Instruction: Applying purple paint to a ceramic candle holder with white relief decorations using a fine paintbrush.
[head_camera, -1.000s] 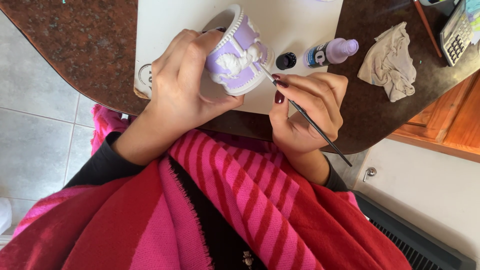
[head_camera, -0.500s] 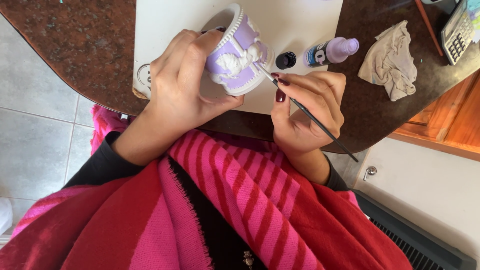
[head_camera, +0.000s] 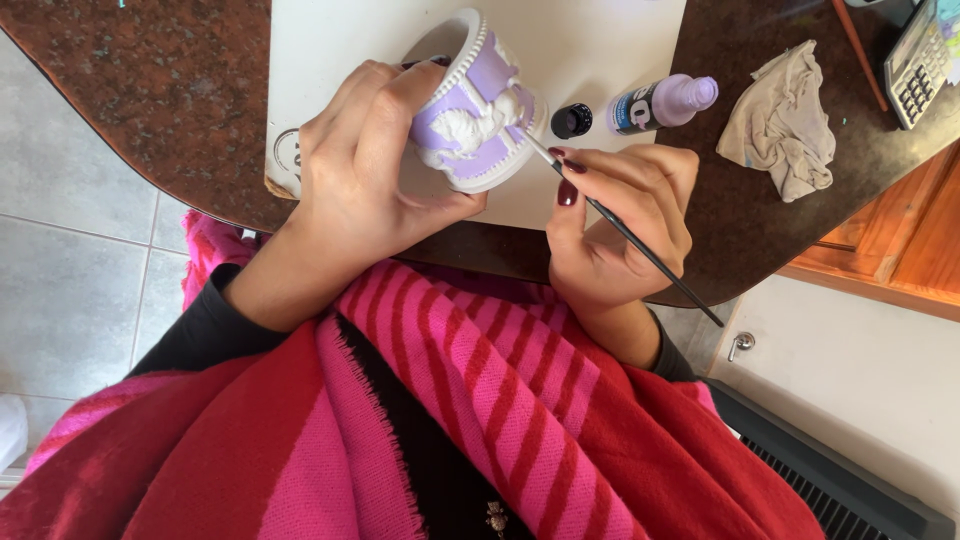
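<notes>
Lavender pot (head_camera: 470, 120), moulded with white relief figures and a beaded white rim, sits tilted in your left hand (head_camera: 375, 165) above the near edge of the white sheet (head_camera: 600, 40) that covers part of the dark speckled worktop (head_camera: 150, 90). Your left hand is clamped on the pot, fingers wrapped over its side and thumb beneath it. Your right hand (head_camera: 625, 225) lies just beside the pot, its fingers pinched together on a thin black-handled paintbrush (head_camera: 625, 232) whose pale tip touches the white relief on the pot's right side; the handle slants away past the worktop edge. A crumpled beige cloth (head_camera: 780, 120) lies on the bare worktop well to the right of the pot. A small paint bottle (head_camera: 660, 102) with a lavender body lies on its side at the sheet's right edge, and its black cap (head_camera: 571, 121) stands apart from it, between the bottle and the pot. A red and pink striped wrap (head_camera: 480, 420) fills the foreground below both wrists.
</notes>
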